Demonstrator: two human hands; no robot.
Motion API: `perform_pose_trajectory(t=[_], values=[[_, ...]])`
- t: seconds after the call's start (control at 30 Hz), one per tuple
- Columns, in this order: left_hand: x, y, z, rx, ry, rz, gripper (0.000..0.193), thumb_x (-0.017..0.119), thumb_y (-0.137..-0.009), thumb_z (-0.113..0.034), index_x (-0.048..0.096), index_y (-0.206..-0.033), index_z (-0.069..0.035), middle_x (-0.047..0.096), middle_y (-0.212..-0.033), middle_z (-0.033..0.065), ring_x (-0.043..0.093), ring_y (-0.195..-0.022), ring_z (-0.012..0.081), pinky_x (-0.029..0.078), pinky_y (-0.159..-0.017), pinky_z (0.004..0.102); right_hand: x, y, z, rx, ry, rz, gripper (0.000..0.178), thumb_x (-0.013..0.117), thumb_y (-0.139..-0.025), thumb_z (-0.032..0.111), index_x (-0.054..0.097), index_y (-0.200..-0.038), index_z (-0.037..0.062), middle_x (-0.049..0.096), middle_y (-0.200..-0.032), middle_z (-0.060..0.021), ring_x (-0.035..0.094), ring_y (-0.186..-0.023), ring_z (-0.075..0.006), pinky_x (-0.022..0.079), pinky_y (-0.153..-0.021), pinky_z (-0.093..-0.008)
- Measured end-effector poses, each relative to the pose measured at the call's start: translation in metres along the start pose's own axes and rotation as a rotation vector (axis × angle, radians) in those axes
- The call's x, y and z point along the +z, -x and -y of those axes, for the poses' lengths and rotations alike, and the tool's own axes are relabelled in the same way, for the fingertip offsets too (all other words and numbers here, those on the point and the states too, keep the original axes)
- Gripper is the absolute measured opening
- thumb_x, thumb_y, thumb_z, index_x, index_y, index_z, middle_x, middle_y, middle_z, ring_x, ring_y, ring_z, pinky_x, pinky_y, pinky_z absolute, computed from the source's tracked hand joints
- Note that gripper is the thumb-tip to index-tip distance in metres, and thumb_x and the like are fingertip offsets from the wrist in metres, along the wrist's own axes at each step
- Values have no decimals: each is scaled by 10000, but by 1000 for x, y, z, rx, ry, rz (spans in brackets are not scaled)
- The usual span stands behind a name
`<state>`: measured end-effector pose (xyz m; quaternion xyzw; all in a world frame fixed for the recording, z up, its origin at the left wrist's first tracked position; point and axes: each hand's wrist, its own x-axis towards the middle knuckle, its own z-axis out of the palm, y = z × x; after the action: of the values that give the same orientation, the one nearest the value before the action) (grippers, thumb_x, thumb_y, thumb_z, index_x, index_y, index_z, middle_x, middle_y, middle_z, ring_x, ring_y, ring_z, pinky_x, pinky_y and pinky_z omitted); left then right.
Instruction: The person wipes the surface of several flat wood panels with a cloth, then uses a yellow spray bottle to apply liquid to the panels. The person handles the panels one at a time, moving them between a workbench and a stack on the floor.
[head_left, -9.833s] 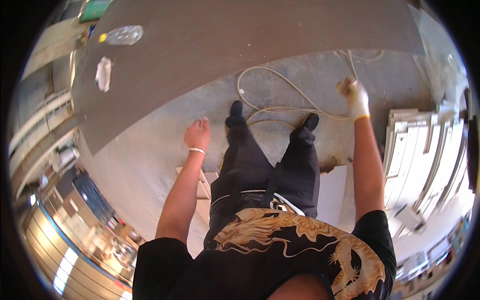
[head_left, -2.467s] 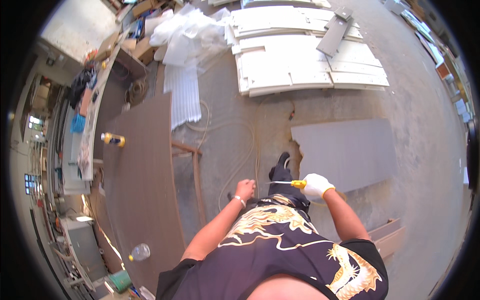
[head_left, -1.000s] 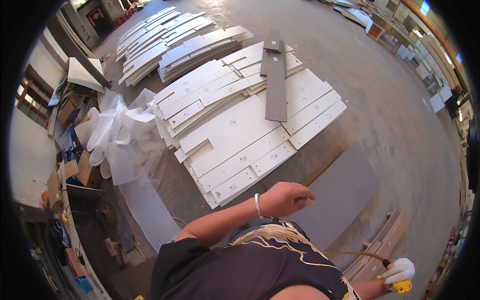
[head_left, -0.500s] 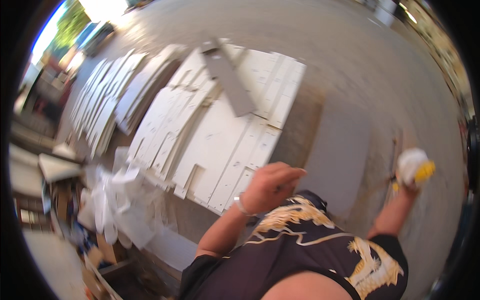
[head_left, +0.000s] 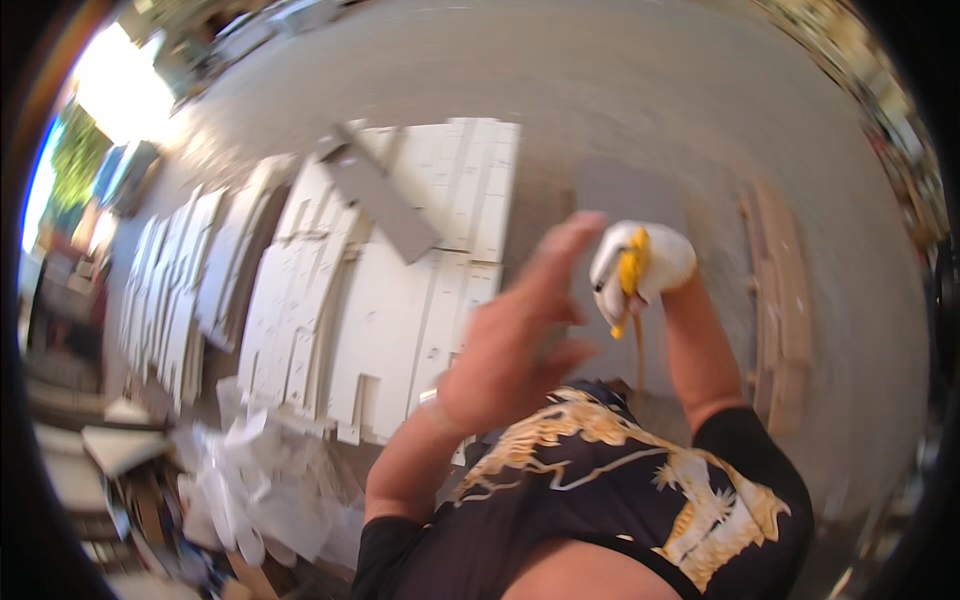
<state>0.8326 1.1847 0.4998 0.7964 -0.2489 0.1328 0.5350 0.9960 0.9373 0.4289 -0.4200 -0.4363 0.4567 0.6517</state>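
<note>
My left hand (head_left: 525,335) is bare, raised and a little smeared by motion. Its fingers are stretched and apart, and it holds nothing. Close to its fingertips is my right hand (head_left: 660,260), in what looks like a white glove with yellow parts. The gloved fingers look curled closed. What they grip is hard to make out; a thin tan strip (head_left: 640,350) shows just below them. Beyond my left hand lies a broad stack of white panels (head_left: 400,310) with cut-outs. A grey-brown board (head_left: 385,200) rests aslant on top of it.
More white panels (head_left: 170,290) stand in rows at the left. Crumpled clear plastic (head_left: 265,480) and scrap lie at the lower left. A flat grey panel (head_left: 620,185) is on the floor beyond my right hand. Brown boards (head_left: 780,300) lie to the right.
My right hand has come in from the far right toward my left hand. The left hand has lifted and spread its fingers. The view has turned, shifting the panels leftward.
</note>
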Motion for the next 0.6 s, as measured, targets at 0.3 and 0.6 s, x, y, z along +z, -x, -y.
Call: perform_pose_trajectory(t=[0.3, 0.6], values=[[78, -47, 41, 24, 194, -314, 148, 517, -999, 80, 642, -1058, 27, 701, -897, 92, 712, -720, 157, 571, -669, 277, 12, 35, -47, 135, -106, -311, 415, 816, -740, -14, 650, -1120, -22, 681, -888, -95, 613, -716, -130, 544, -675, -304], [114, -91, 47, 14, 209, -385, 373, 492, -871, 175, 620, -1191, 29, 699, -934, 116, 704, -695, 168, 571, -655, 267, 25, 46, -51, -3, 196, -903, 522, 643, -818, -40, 532, -1325, 14, 562, -1020, -24, 608, -906, -108, 550, -825, -272]])
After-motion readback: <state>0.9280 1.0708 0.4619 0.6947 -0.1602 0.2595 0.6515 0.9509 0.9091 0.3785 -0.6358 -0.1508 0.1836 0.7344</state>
